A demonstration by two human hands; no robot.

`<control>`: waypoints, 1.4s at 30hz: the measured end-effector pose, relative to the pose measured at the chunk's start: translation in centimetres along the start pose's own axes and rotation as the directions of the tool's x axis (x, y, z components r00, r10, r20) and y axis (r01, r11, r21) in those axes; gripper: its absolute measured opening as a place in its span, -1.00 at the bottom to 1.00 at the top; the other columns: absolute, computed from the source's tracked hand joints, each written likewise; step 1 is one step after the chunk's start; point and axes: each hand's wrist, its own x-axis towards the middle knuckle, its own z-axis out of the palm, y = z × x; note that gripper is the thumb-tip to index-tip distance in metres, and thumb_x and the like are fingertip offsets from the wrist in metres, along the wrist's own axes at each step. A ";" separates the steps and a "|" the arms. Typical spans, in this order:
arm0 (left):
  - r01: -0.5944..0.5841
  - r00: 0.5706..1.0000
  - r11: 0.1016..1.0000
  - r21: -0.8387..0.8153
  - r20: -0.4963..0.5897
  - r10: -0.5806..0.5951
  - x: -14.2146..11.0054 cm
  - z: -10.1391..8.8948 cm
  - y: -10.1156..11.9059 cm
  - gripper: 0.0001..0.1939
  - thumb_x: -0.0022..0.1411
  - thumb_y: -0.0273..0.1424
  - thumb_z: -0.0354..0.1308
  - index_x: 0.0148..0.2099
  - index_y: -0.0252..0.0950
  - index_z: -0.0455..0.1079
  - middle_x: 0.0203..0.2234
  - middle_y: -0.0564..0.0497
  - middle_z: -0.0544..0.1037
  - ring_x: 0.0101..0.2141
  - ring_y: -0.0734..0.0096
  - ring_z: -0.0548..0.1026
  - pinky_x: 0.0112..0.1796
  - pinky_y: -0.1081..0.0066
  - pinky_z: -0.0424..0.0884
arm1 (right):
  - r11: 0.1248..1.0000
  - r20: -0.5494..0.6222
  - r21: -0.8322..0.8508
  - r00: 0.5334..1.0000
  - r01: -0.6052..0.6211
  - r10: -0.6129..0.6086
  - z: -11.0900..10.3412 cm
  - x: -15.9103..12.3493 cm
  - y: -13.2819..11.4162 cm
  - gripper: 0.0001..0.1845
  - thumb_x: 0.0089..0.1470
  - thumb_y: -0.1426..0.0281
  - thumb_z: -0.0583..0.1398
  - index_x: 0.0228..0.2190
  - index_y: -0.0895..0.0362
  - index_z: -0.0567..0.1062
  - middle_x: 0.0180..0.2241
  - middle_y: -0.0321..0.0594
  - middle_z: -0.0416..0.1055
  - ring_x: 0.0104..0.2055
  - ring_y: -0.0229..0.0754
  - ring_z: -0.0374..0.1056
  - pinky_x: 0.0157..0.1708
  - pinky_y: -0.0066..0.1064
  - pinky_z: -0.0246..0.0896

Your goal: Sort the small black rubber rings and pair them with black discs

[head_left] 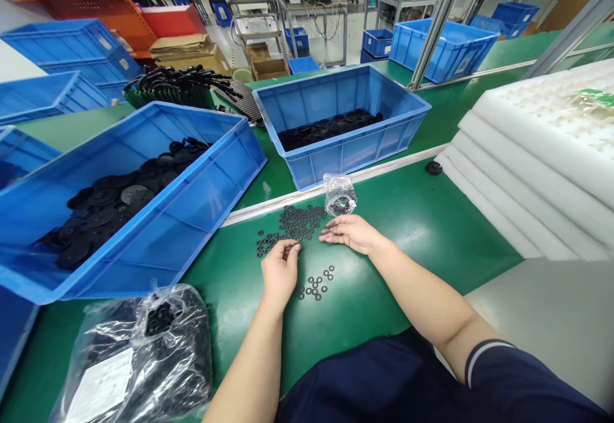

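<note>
Many small black rings (302,219) lie in a loose pile on the green tabletop. At the pile's near edge is my left hand (280,272), its thumb and fingers pinched together; whatever they hold, if anything, is hidden. My right hand (352,234) hovers at the right side of the pile, fingers stretched out and apparently holding nothing. A smaller scatter of rings (315,287) lies nearer to me, between my forearms. Just beyond my right fingers stands a clear plastic bag (340,194) with dark rings inside.
Two blue bins, left (211,173) and middle (330,162), hold black discs. A large clear bag of black parts (177,352) rests at the near left. Stacked white foam trays (532,173) stand on the right, with a black round part (433,167) beside them.
</note>
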 end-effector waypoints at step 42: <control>0.327 0.942 0.758 -0.564 0.260 -0.212 -1.0 0.9 2.3 -0.67 0.03 -0.19 0.27 -0.29 -0.33 0.35 -0.55 0.01 0.54 -0.59 0.45 0.48 -0.52 0.46 0.39 | 0.970 0.067 -0.235 0.997 0.064 -0.050 1.4 -0.2 1.5 -0.68 -0.25 0.32 0.39 -0.44 0.22 0.46 -0.66 -0.39 0.35 -0.69 -0.45 0.12 -0.72 -0.59 -0.06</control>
